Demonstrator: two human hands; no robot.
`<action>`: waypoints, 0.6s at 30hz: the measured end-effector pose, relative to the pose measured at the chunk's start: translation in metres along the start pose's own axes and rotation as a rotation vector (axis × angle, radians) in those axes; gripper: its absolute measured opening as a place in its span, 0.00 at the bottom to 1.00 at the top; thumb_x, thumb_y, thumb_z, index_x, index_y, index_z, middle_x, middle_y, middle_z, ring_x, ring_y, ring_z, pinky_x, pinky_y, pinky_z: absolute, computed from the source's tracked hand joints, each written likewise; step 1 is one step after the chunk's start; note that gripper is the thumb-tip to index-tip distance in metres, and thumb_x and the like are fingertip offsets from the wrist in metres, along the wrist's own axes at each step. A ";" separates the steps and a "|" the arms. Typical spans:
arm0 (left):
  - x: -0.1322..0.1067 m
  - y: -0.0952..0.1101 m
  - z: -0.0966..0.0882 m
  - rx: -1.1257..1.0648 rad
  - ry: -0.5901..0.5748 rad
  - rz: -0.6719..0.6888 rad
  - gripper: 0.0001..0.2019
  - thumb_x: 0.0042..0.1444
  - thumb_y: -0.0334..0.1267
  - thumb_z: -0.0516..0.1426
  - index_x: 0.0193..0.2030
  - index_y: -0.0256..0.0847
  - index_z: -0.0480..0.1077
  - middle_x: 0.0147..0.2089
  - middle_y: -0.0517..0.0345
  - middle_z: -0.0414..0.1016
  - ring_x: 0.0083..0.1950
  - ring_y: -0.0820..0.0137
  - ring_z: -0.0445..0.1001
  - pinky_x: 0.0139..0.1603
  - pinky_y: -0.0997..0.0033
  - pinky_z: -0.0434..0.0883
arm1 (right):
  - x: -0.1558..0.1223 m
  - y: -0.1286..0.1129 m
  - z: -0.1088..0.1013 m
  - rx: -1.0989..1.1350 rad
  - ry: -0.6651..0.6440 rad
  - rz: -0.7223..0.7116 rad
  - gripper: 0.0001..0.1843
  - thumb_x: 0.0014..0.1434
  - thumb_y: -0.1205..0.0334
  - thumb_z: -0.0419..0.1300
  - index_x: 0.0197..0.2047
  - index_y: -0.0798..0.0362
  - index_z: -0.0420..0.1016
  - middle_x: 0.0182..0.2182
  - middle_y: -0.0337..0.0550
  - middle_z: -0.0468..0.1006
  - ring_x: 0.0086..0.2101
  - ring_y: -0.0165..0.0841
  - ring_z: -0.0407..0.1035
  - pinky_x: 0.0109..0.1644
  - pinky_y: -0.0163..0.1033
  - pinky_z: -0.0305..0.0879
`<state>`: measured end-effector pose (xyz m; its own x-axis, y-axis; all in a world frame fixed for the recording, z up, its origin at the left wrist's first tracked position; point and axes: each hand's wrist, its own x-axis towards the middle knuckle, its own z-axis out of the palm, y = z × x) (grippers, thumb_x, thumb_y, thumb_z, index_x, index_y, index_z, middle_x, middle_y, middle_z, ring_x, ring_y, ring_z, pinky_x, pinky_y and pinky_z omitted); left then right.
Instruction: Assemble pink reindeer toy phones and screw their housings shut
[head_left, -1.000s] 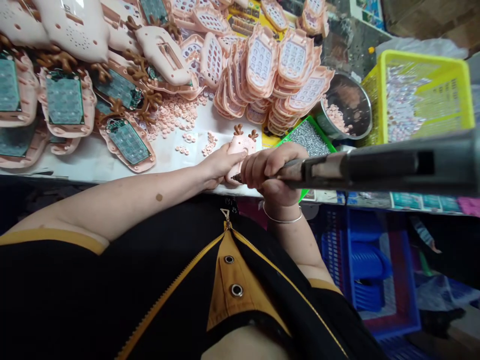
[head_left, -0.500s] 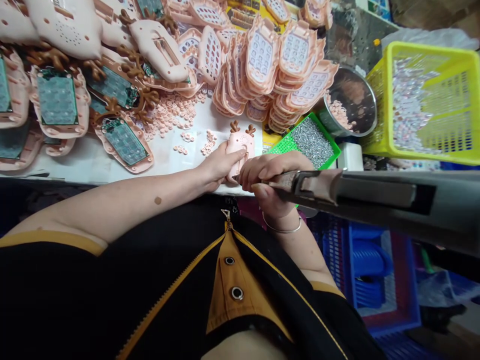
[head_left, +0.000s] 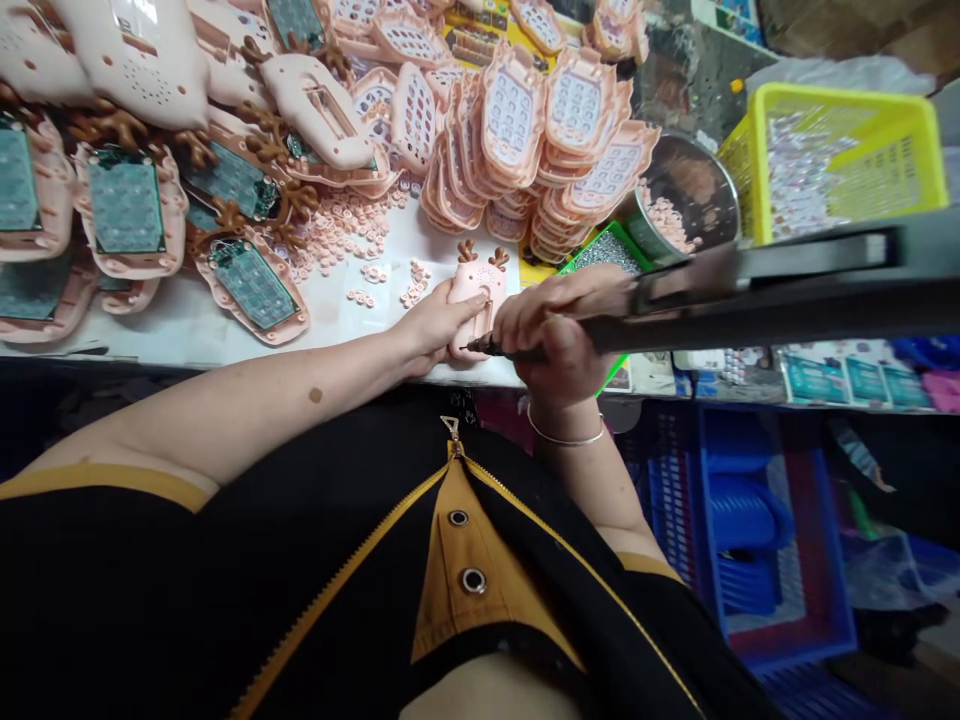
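My left hand (head_left: 441, 325) grips a pink toy phone casing (head_left: 480, 283) with brown antlers, its back facing up at the table's front edge. The thumb lies across the casing near an open rectangular recess. Wrapped in my right hand (head_left: 562, 335) is a long dark power screwdriver (head_left: 697, 325), running off to the right. Its thin tip is at the lower left part of the casing; whether it sits in a screw hole I cannot tell. Small pink rings (head_left: 415, 283) lie just left of the casing.
Open pink casings with green circuit boards (head_left: 251, 283) crowd the left. Stacked keypad fronts (head_left: 510, 110) stand behind my hands. To the right are a green tray of screws (head_left: 609, 245), a metal bowl (head_left: 694, 185) and a yellow basket (head_left: 847, 100). Blue crates (head_left: 821, 560) sit below.
The screwdriver's body has swung upward in view, now covering part of the green tray and yellow basket. My right hand has tilted with it. My left hand and the casing have barely moved.
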<state>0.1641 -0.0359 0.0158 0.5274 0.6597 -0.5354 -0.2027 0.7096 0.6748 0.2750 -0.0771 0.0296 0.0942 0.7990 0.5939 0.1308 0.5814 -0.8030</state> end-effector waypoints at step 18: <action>0.002 -0.012 -0.003 -0.358 0.012 0.101 0.07 0.61 0.24 0.59 0.45 0.35 0.72 0.38 0.54 0.80 0.42 0.69 0.79 0.53 0.64 0.74 | -0.027 -0.019 0.002 0.053 0.125 -0.062 0.15 0.65 0.48 0.62 0.31 0.46 0.67 0.20 0.31 0.64 0.21 0.28 0.65 0.26 0.38 0.66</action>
<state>0.1654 -0.0424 0.0050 0.4808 0.7319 -0.4829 -0.5301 0.6813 0.5048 0.2684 -0.1093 0.0284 0.2099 0.7378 0.6415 0.0880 0.6392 -0.7640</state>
